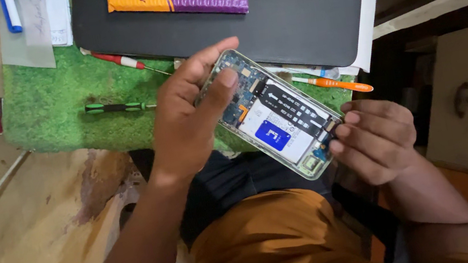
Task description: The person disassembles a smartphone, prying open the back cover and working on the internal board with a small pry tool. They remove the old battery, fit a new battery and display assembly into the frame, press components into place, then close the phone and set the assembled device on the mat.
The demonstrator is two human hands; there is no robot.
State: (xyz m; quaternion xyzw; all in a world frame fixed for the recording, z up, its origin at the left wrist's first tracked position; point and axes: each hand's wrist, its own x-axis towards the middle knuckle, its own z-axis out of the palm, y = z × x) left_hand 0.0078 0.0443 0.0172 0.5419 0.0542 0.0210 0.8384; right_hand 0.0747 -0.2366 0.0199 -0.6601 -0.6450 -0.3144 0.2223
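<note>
We see two bare forearms, no sleeves reaching the wrists; the left hand [186, 123] and right hand [377, 138] wear no gloves, rings or watch; nails are short and plain; below, we wear an orange garment [268, 237] over the lap, with dark cloth [235, 184] above it.

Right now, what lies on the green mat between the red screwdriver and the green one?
In the head view, only bare green mat shows between the red screwdriver and the green screwdriver. The left hand holds the opened phone just beside them.
</note>
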